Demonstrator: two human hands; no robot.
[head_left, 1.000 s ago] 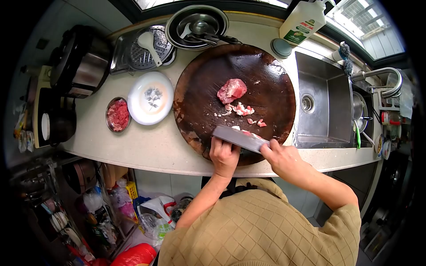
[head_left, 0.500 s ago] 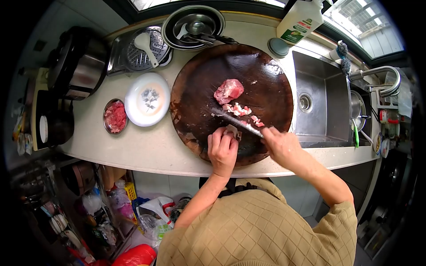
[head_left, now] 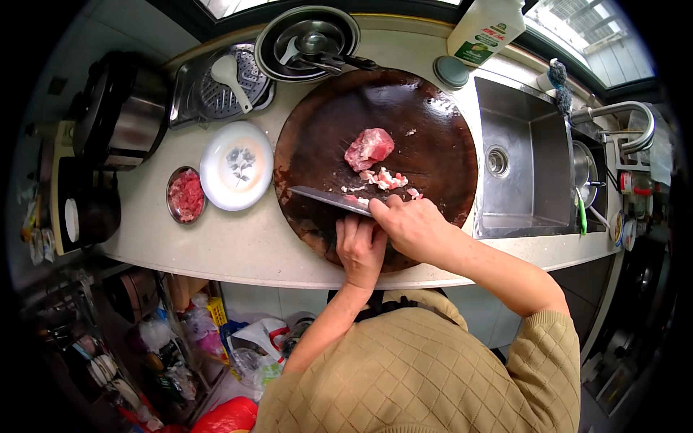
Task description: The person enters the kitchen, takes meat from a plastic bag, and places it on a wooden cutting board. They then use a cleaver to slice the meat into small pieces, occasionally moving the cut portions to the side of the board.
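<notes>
My right hand [head_left: 413, 229] is closed around a knife's handle. The knife's blade [head_left: 325, 198] points left across the round dark chopping board [head_left: 310, 123], just beyond the fingertips of my left hand [head_left: 359, 247]. That hand presses down near the board's front edge with curled fingers. The piece of meat under them is mostly hidden now by the right hand and the blade. Small chopped bits of pinkish-white meat [head_left: 385, 179] lie just past the blade. Farther back on the board rests a larger chunk of raw meat [head_left: 369, 149].
Left of the board are a white plate [head_left: 216, 173] with a flower print and a small bowl of minced meat [head_left: 188, 196]. Nested metal bowls [head_left: 268, 54] and a grater tray with a white rice paddle [head_left: 229, 76] stand behind. A steel sink [head_left: 530, 206] is at right.
The knife has swung left and now lies flatter, its handle nearer my left hand. My right hand has moved left with it. The left hand stays in almost the same spot.
</notes>
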